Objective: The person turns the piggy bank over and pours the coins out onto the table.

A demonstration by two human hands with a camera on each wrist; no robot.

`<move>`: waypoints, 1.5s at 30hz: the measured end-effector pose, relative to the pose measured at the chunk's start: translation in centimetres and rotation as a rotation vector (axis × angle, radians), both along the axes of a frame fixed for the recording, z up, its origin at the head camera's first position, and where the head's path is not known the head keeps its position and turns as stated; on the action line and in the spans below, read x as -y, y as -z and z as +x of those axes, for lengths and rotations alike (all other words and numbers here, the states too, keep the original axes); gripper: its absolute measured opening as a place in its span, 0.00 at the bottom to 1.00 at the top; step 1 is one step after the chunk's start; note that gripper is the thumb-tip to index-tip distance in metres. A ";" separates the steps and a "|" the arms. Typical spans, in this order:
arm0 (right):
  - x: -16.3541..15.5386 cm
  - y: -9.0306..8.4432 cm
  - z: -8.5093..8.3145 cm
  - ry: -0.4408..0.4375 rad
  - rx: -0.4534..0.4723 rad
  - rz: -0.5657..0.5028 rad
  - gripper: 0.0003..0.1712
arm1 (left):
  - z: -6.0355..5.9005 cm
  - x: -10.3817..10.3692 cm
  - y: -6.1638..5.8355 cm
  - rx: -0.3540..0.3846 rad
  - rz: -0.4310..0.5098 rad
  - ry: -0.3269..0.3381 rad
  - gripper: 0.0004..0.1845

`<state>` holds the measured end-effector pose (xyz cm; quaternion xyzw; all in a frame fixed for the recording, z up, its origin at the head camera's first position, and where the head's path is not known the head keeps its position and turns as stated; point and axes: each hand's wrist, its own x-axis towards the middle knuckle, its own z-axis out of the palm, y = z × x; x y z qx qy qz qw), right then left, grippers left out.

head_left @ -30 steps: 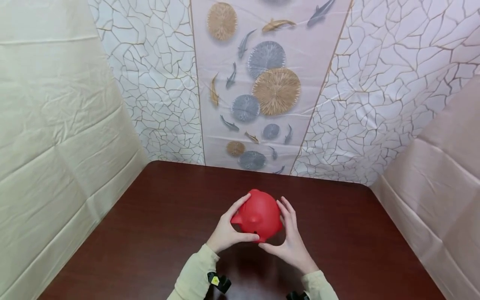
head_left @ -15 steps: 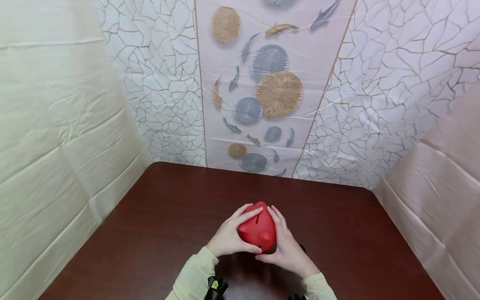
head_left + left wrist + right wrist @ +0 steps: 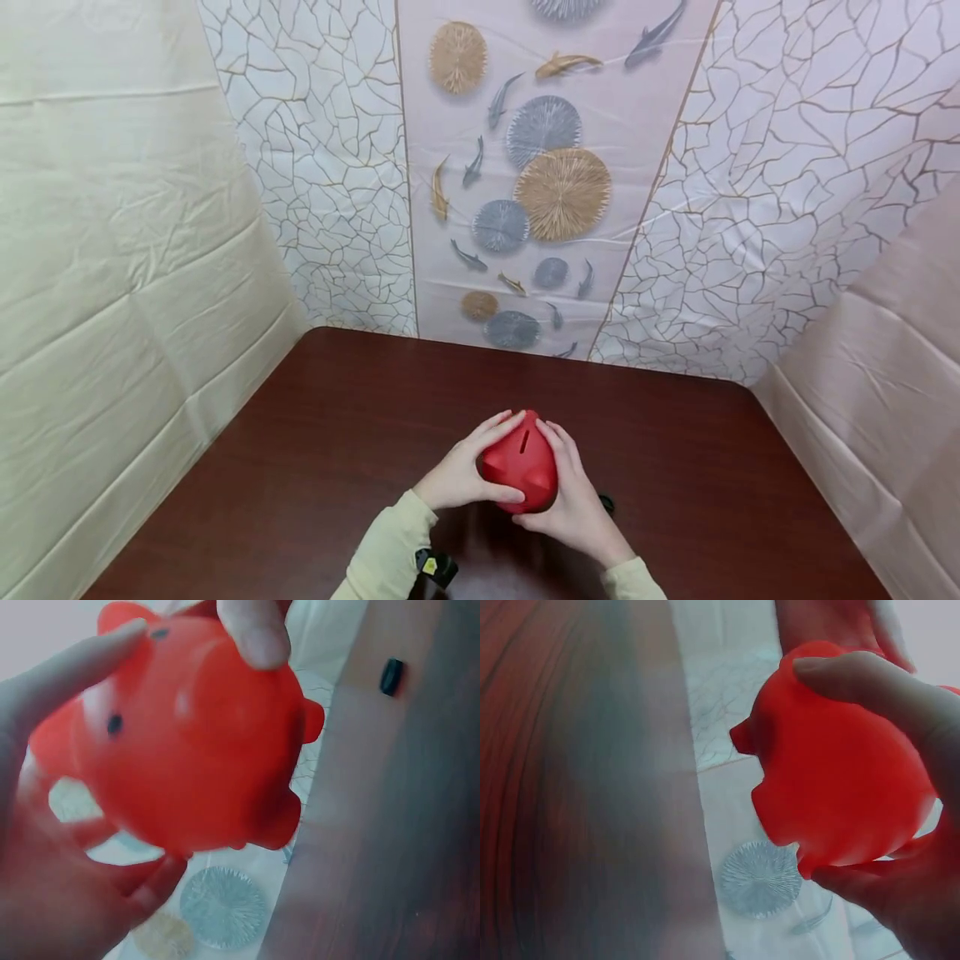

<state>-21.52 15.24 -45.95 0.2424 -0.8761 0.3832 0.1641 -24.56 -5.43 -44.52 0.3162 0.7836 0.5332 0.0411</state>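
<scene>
A red piggy bank, its coin slot and ears turned toward the head camera, is held up over the dark table between both hands. My left hand grips its left side, thumb at the near end and fingers over the top. On the other side, my right hand holds it with the thumb low at the front and fingers along the flank. In the left wrist view the piggy bank shows its black eyes and stubby feet. The right wrist view has its smooth side and feet, apart from the table.
On the brown table lies a small black object, partly hidden behind the right hand; the left wrist view shows this black object too. Cloth walls enclose the table at the sides and back.
The piggy bank has come lower and nearer and turned so its slot faces the head camera. My right hand, earlier spread more loosely beside it, now wraps closely round it.
</scene>
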 end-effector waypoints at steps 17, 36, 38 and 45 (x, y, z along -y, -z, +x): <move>-1.4 -1.7 0.4 -0.163 0.433 -0.570 0.64 | 0.6 -0.1 -0.9 0.100 0.162 0.051 0.49; -1.5 -2.0 0.3 0.062 0.496 -0.447 0.47 | 0.1 -1.1 0.3 0.254 0.187 -0.012 0.44; -1.5 -2.0 0.3 0.068 0.521 -0.428 0.46 | 0.1 -1.1 0.5 0.278 0.162 -0.035 0.43; -1.3 -1.8 0.5 0.159 0.560 -0.313 0.39 | 0.0 -1.3 0.9 0.335 0.042 -0.170 0.39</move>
